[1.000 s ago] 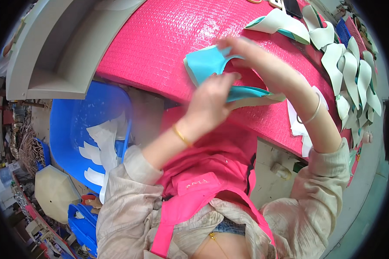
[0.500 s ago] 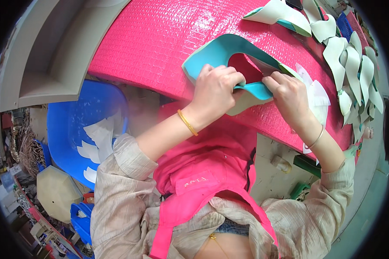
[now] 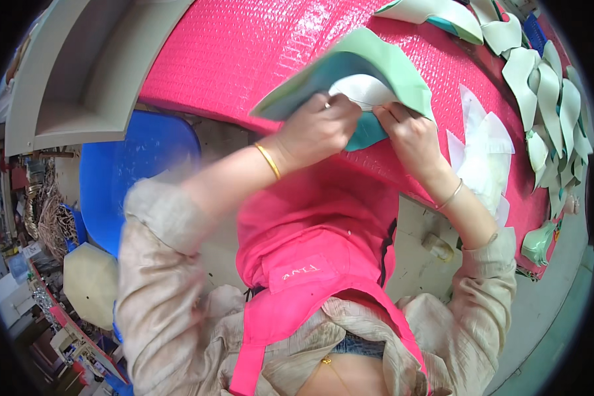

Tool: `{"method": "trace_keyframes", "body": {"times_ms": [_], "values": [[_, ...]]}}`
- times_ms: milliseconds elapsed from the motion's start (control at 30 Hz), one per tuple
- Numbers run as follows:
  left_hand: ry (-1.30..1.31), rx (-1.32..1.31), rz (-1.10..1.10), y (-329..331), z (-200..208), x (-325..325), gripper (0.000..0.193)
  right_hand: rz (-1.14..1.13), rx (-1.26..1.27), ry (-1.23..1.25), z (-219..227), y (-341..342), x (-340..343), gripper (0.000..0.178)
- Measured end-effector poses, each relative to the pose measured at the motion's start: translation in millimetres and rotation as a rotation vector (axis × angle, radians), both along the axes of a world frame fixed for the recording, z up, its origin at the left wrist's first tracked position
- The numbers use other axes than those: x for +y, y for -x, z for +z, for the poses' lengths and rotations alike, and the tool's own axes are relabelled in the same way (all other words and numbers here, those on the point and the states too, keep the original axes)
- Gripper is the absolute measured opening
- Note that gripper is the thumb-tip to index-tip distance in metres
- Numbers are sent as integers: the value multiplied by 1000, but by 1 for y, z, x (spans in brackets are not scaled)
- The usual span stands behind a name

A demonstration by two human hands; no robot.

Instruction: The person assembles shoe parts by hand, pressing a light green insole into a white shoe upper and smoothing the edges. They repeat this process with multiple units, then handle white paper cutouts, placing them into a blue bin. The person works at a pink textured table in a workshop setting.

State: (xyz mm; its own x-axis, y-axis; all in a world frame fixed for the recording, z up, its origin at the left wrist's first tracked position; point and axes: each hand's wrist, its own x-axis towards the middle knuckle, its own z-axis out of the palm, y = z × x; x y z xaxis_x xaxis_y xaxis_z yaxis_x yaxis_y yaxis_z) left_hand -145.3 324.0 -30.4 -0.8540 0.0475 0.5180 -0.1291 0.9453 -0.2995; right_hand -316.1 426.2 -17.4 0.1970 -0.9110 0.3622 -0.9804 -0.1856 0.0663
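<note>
Just above the near edge of the pink-covered table, I hold a soft shoe upper (image 3: 406, 76), pale green on one face and teal on the other. My left hand (image 3: 322, 125) pinches its near edge, fingers closed. My right hand (image 3: 412, 137) grips the same edge a little to the right, thumb and fingers pressed together. Between the two hands a smooth white rounded part (image 3: 362, 88) faces up; whether it is a separate piece I cannot tell. White backing sheets (image 3: 487, 148) lie on the table beside my right wrist.
The pink table cover (image 3: 244, 49) stretches away in front. More white and green shoe uppers (image 3: 549, 92) are heaped at the right edge. A grey open-fronted box (image 3: 66, 125) stands at the left, with a blue tub (image 3: 105, 191) below it. A cream stool (image 3: 89, 287) stands farther down.
The upper has been turned, so its pale green face and a white part now show where teal faced up before. Both hands have shifted slightly left and stay closed.
</note>
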Motion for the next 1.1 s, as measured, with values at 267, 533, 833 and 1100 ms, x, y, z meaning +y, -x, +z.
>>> {"method": "trace_keyframes", "body": {"times_ms": [267, 533, 833, 1100], "values": [[-668, 318, 429, 15, -7, 15, 12, 22, -170, -572, 30, 25, -61, 11], [-842, 11, 613, 26, 0, -4, 20, -107, -259, -931, 47, 20, -98, 26], [-319, 145, 314, 8, 2, 15, 33, -16, 6, -707, 32, 8, -94, 22], [-519, 13, 279, 10, -13, 29, 35, 69, 76, -792, 34, 12, -97, 17]]}}
